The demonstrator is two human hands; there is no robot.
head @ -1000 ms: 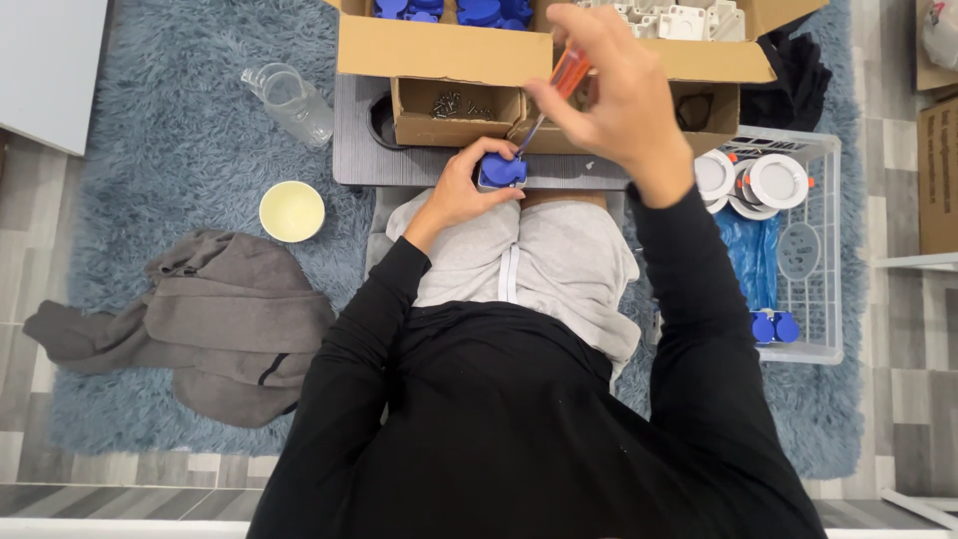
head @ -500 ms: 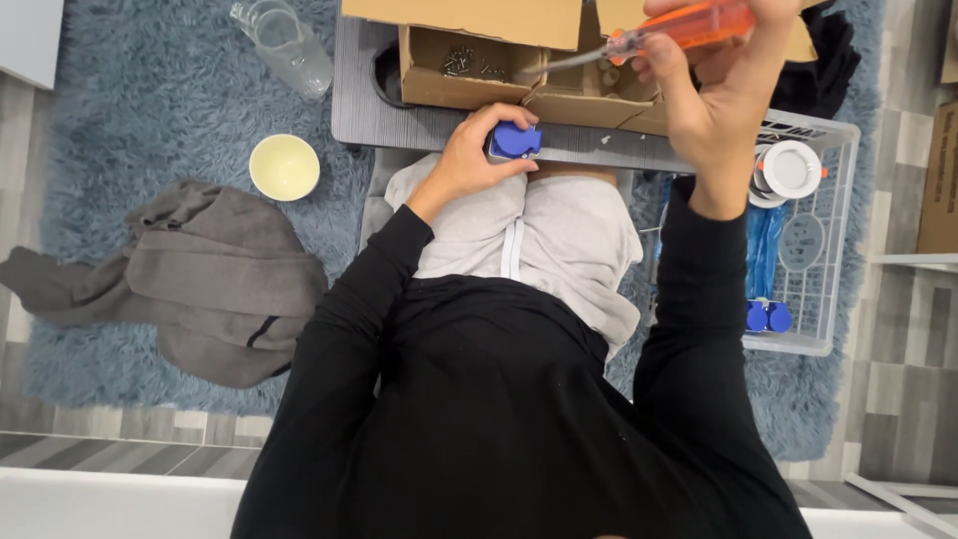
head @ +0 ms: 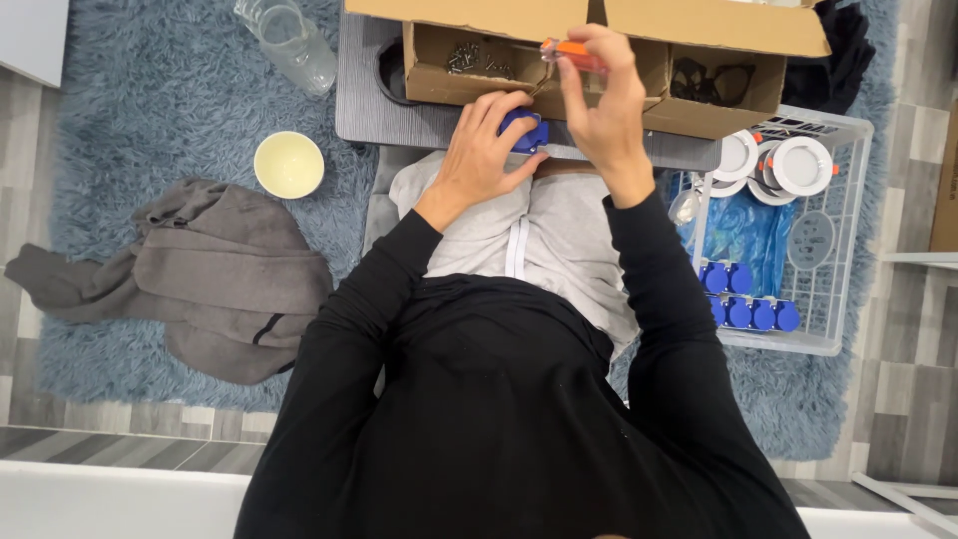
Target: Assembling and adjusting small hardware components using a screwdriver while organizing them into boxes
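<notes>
My left hand point(head: 486, 148) grips a small blue plastic part point(head: 523, 130) at the front edge of a grey lap tray point(head: 371, 110). Just right of it, my right hand point(head: 603, 100) holds an orange-handled screwdriver point(head: 571, 56) with its thin shaft angled down-left toward the blue part. Both hands sit in front of an open cardboard box point(head: 559, 80); a compartment of the box holds loose screws point(head: 469, 60). I sit on a blue shag rug point(head: 150, 120), in black sleeves and light grey trousers.
A white wire basket point(head: 833, 240) at my right holds several blue parts point(head: 743, 299), round white fittings point(head: 788, 165) and a blue bag. A cream bowl point(head: 288, 164), a clear bottle point(head: 289, 40) and a grey garment point(head: 200, 269) lie on the rug at my left.
My right hand has come down and left from the raised position over the box, bringing the screwdriver close to the blue part. My left hand keeps hold of the part.
</notes>
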